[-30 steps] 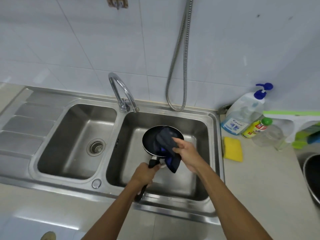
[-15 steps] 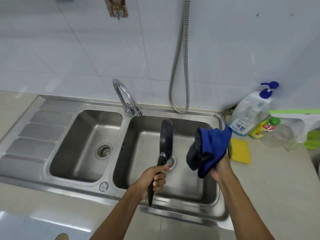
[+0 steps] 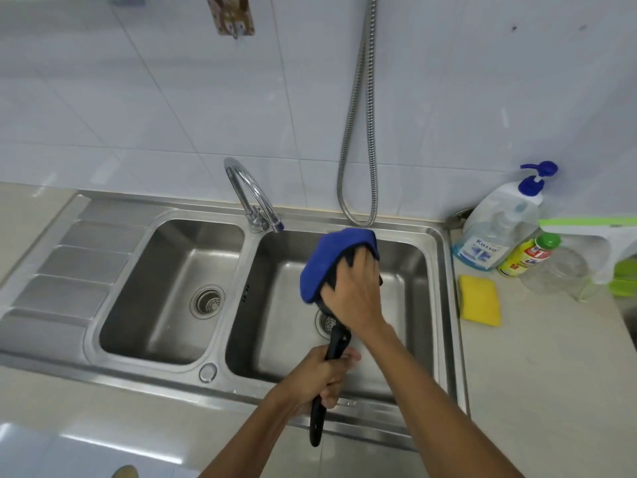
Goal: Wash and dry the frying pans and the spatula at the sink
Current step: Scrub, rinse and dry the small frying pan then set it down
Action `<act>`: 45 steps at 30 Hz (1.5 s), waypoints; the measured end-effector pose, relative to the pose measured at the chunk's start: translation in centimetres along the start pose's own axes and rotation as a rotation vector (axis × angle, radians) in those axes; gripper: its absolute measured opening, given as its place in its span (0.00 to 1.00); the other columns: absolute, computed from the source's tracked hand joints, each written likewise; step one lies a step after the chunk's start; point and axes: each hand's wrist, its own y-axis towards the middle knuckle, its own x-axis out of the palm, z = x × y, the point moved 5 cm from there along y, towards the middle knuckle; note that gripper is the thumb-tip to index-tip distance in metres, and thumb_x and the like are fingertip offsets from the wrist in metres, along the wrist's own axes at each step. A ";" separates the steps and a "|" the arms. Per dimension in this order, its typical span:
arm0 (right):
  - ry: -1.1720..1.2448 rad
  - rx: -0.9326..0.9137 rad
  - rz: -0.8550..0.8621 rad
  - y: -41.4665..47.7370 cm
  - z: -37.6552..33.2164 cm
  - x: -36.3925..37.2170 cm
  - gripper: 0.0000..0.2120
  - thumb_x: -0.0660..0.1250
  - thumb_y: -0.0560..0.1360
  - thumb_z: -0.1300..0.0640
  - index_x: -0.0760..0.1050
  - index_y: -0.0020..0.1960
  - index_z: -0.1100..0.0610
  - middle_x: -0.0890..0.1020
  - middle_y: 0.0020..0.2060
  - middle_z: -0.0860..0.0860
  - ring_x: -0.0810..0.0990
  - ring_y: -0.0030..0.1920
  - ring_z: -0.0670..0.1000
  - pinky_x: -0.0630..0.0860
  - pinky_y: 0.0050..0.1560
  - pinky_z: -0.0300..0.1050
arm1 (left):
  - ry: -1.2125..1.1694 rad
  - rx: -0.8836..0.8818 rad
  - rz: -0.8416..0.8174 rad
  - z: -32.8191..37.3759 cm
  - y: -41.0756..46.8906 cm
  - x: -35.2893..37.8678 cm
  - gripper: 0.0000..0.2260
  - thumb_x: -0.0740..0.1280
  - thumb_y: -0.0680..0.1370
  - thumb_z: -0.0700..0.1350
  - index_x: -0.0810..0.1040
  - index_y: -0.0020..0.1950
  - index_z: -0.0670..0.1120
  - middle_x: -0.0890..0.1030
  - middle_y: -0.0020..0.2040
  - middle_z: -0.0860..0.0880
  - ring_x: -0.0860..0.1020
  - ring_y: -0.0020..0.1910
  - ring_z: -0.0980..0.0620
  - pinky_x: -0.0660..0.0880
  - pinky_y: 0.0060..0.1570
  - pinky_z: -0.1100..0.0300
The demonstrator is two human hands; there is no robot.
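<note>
Over the right basin of the steel sink (image 3: 444, 305), my left hand (image 3: 322, 381) grips the black handle of a small frying pan (image 3: 329, 357). The pan's body is almost wholly hidden under a blue cloth (image 3: 322, 267) and my right hand (image 3: 355, 291). My right hand holds the cloth against the pan, fingers spread and curled over it. The handle's end sticks out below my left fist, over the sink's front rim. No spatula or second pan shows clearly.
A chrome tap (image 3: 251, 198) stands between the two basins, and a metal hose (image 3: 358, 132) hangs on the tiled wall. On the counter at right lie a yellow sponge (image 3: 479, 300), a pump soap bottle (image 3: 499, 229), a yellow bottle (image 3: 527, 255) and a green-white holder (image 3: 606, 243).
The pan was being wiped inside, then turned on edge while my right hand drew the cloth away to the right. Now my right hand has brought the cloth back over the pan.
</note>
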 end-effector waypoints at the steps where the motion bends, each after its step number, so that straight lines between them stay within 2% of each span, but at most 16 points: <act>1: 0.037 0.062 -0.038 1.5 0.2 -0.3 0.24 0.62 0.75 0.47 0.70 0.68 0.56 0.71 0.64 0.60 0.72 0.62 0.63 0.69 0.66 0.60 | 0.015 -0.003 0.008 -0.2 -0.1 -0.2 0.08 0.66 0.82 0.42 0.74 0.59 0.43 0.62 0.29 0.51 0.60 0.24 0.55 0.59 0.23 0.62; 6: 0.327 0.318 -0.321 5.7 4.9 0.3 0.21 0.53 0.83 0.51 0.72 0.68 0.61 0.72 0.67 0.63 0.69 0.68 0.63 0.66 0.65 0.52 | -0.058 0.035 -0.037 -0.7 -1.0 0.2 0.10 0.68 0.82 0.45 0.74 0.60 0.42 0.60 0.29 0.50 0.60 0.22 0.55 0.59 0.23 0.61; 9: 0.440 0.438 -0.284 3.1 6.7 1.2 0.21 0.50 0.86 0.53 0.68 0.73 0.64 0.71 0.71 0.62 0.69 0.71 0.60 0.64 0.68 0.46 | -0.121 0.031 -0.074 -0.1 -1.1 -0.3 0.10 0.67 0.82 0.44 0.76 0.61 0.42 0.57 0.31 0.48 0.59 0.22 0.55 0.56 0.23 0.60; 11: 0.591 0.502 -0.202 -0.4 6.1 2.3 0.15 0.55 0.86 0.55 0.74 0.65 0.62 0.79 0.60 0.58 0.77 0.58 0.53 0.72 0.56 0.39 | -0.188 0.028 -0.078 0.9 -1.1 -1.0 0.10 0.67 0.83 0.43 0.76 0.62 0.41 0.57 0.31 0.49 0.59 0.22 0.56 0.53 0.25 0.59; 12: 0.720 0.535 -0.172 -2.2 5.1 2.6 0.16 0.58 0.85 0.49 0.76 0.59 0.61 0.81 0.51 0.55 0.78 0.49 0.50 0.75 0.49 0.39 | -0.217 0.019 -0.081 1.3 -1.0 -1.4 0.09 0.66 0.83 0.42 0.76 0.62 0.41 0.58 0.30 0.50 0.59 0.22 0.57 0.52 0.25 0.59; 14: 0.814 0.497 -0.133 -4.5 3.2 2.3 0.28 0.62 0.78 0.34 0.75 0.60 0.58 0.82 0.46 0.52 0.79 0.44 0.46 0.79 0.47 0.45 | -0.242 0.001 -0.118 1.8 -1.1 -1.8 0.08 0.66 0.83 0.42 0.76 0.61 0.41 0.59 0.29 0.50 0.59 0.21 0.57 0.54 0.23 0.62; 17: 0.691 0.277 -0.022 -3.7 1.4 0.4 0.36 0.67 0.74 0.32 0.67 0.73 0.52 0.79 0.64 0.50 0.79 0.62 0.49 0.76 0.65 0.50 | -0.257 -0.013 -0.182 1.9 -1.3 -1.1 0.05 0.66 0.83 0.41 0.76 0.58 0.42 0.58 0.29 0.51 0.59 0.20 0.58 0.58 0.20 0.64; 19: 0.349 -0.056 0.004 -1.4 -0.9 -1.2 0.32 0.68 0.75 0.38 0.69 0.74 0.53 0.72 0.73 0.53 0.70 0.73 0.58 0.67 0.73 0.56 | -0.206 -0.019 -0.184 1.6 -1.2 0.0 0.03 0.65 0.83 0.39 0.76 0.55 0.43 0.58 0.28 0.50 0.58 0.20 0.57 0.58 0.20 0.65; 21: -0.055 -0.252 -0.001 1.5 -2.2 -1.6 0.22 0.65 0.75 0.43 0.78 0.66 0.49 0.71 0.73 0.51 0.68 0.72 0.61 0.65 0.71 0.62 | -0.140 -0.027 -0.175 1.2 -1.2 0.9 0.03 0.63 0.82 0.38 0.76 0.53 0.44 0.58 0.29 0.50 0.58 0.20 0.56 0.58 0.21 0.65; 24: -0.080 -0.064 -0.146 6.1 -1.3 -2.3 0.14 0.63 0.73 0.41 0.83 0.53 0.40 0.79 0.62 0.42 0.76 0.61 0.57 0.72 0.62 0.58 | -0.060 -0.021 -0.170 0.9 -1.2 1.3 0.02 0.65 0.81 0.39 0.74 0.53 0.44 0.60 0.31 0.49 0.59 0.21 0.56 0.60 0.20 0.64; 28: 0.193 0.284 -0.363 8.2 3.9 -2.7 0.16 0.62 0.70 0.37 0.82 0.52 0.39 0.84 0.56 0.43 0.80 0.59 0.54 0.75 0.61 0.54 | -0.011 -0.031 -0.196 0.2 -1.5 1.1 0.03 0.67 0.81 0.42 0.75 0.52 0.45 0.59 0.31 0.49 0.59 0.22 0.56 0.60 0.21 0.63; 31: 0.461 0.446 -0.331 6.5 8.5 -1.6 0.14 0.63 0.71 0.36 0.82 0.52 0.35 0.84 0.56 0.39 0.79 0.61 0.48 0.72 0.68 0.54 | -0.061 -0.050 -0.218 -0.8 -2.0 1.4 0.03 0.68 0.81 0.44 0.75 0.51 0.46 0.57 0.32 0.49 0.58 0.22 0.56 0.60 0.21 0.64; 34: 0.662 0.624 -0.201 3.6 11.5 -0.1 0.14 0.64 0.75 0.40 0.83 0.56 0.40 0.85 0.55 0.41 0.81 0.59 0.48 0.74 0.67 0.54 | -0.152 -0.046 -0.211 -1.5 -1.7 1.5 0.03 0.70 0.81 0.44 0.77 0.51 0.46 0.57 0.31 0.50 0.59 0.21 0.57 0.61 0.21 0.65; 37: 0.813 0.745 -0.067 0.4 11.9 1.5 0.14 0.65 0.78 0.45 0.83 0.59 0.48 0.85 0.54 0.47 0.82 0.56 0.50 0.77 0.64 0.55 | -0.309 0.017 -0.202 -0.8 -0.6 1.1 0.03 0.70 0.80 0.42 0.77 0.50 0.45 0.58 0.28 0.51 0.60 0.19 0.58 0.58 0.19 0.65; 39: 0.850 0.801 -0.007 -1.9 10.6 2.2 0.12 0.67 0.74 0.44 0.83 0.53 0.48 0.87 0.49 0.48 0.84 0.51 0.51 0.81 0.58 0.59 | -0.389 0.056 -0.193 0.7 0.3 0.5 0.04 0.69 0.81 0.41 0.77 0.47 0.45 0.59 0.28 0.53 0.60 0.18 0.59 0.57 0.18 0.65; 45: 1.100 0.928 0.036 -5.1 6.0 0.7 0.06 0.69 0.78 0.49 0.82 0.49 0.50 0.87 0.42 0.51 0.86 0.46 0.57 0.83 0.47 0.56 | -0.066 0.054 0.018 4.0 0.5 -2.0 0.17 0.66 0.84 0.46 0.68 0.36 0.48 0.59 0.28 0.51 0.59 0.21 0.57 0.60 0.20 0.64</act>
